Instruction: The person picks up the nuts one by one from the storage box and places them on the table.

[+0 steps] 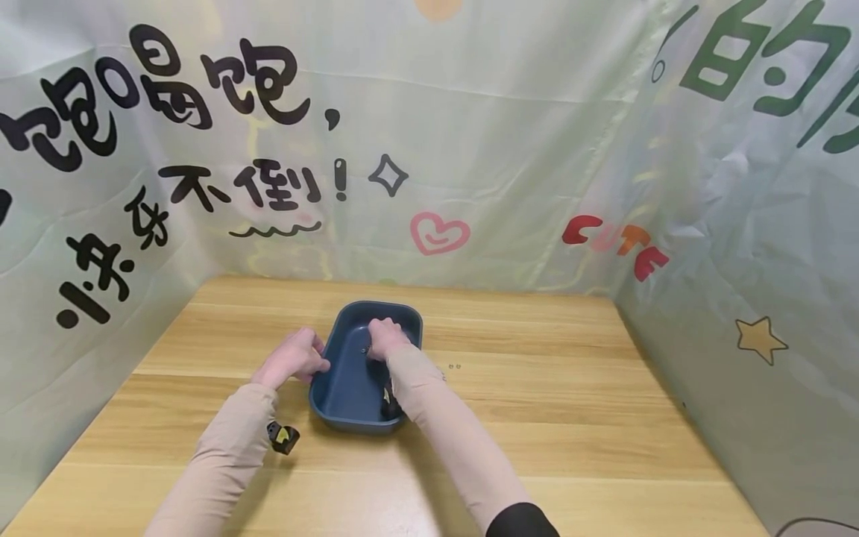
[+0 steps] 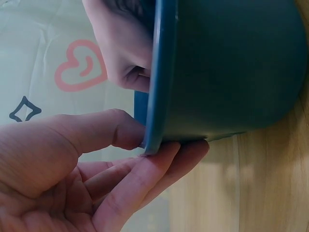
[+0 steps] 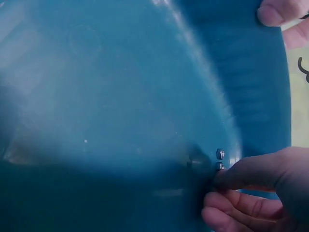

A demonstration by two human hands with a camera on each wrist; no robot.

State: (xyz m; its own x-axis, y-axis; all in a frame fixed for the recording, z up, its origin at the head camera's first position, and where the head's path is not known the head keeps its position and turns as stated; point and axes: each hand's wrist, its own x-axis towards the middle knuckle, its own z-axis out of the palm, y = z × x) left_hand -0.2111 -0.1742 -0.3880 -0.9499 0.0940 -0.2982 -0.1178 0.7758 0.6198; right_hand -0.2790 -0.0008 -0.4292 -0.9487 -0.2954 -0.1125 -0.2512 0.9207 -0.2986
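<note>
A dark blue plastic tub [image 1: 356, 373] with rounded corners stands on the wooden table. My left hand [image 1: 298, 358] grips its left rim, thumb inside and fingers against the outer wall, as the left wrist view shows. My right hand [image 1: 387, 339] reaches down into the tub with bent fingers. In the right wrist view, two small shiny metal pieces [image 3: 220, 154] that look like nuts sit right at the tip of my right thumb [image 3: 241, 171]. Whether the fingertips pinch one of them I cannot tell.
Two tiny ring-like pieces [image 1: 455, 366] lie on the table [image 1: 537, 388] just right of the tub. A printed cloth [image 1: 510, 179] hangs behind the table and along both its sides. Black wrist cameras [image 1: 283, 438] sit under the sleeves.
</note>
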